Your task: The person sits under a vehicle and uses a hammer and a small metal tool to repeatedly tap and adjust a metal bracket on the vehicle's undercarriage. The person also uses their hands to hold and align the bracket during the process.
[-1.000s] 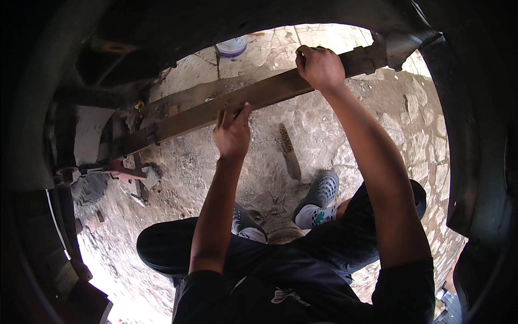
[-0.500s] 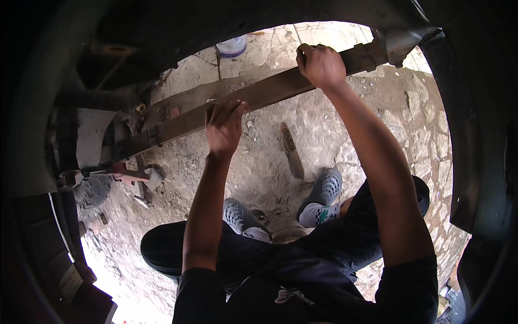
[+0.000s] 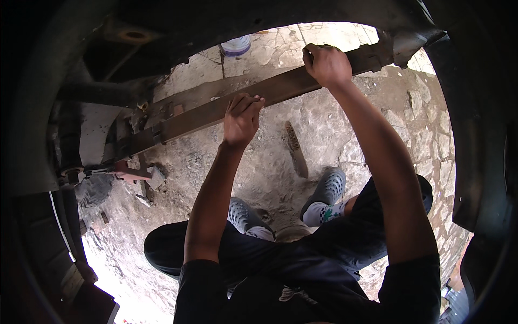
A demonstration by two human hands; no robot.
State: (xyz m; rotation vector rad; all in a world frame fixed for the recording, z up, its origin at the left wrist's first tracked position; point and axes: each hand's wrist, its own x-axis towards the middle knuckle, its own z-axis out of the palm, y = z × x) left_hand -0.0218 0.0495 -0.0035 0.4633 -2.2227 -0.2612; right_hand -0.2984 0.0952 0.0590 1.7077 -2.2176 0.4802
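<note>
A long, flat, brownish leaf spring [image 3: 199,114] runs slantwise across the view, from the lower left up to the dark bracket at the upper right. Around its upper right part my right hand [image 3: 330,67] is closed, fingers over the far edge. My left hand [image 3: 243,123] is further left at the spring's near edge, its curled fingers in front of the metal. Whatever may be inside those fingers is hidden. On the ground below, a brush [image 3: 295,148] with a worn handle lies between the spring and my feet.
Dark vehicle bodywork [image 3: 475,135] curves around and above me. A white and purple bucket [image 3: 236,46] stands beyond the spring. At the left, a reddish metal piece [image 3: 131,171] and a grey block [image 3: 156,177] are near the spring's end. My grey clogs [image 3: 330,186] rest on rough, cracked ground.
My left hand has moved right along the leaf spring, toward my right hand, with its fingers more bunched. My right hand keeps its place on the spring. The whole view has shifted slightly.
</note>
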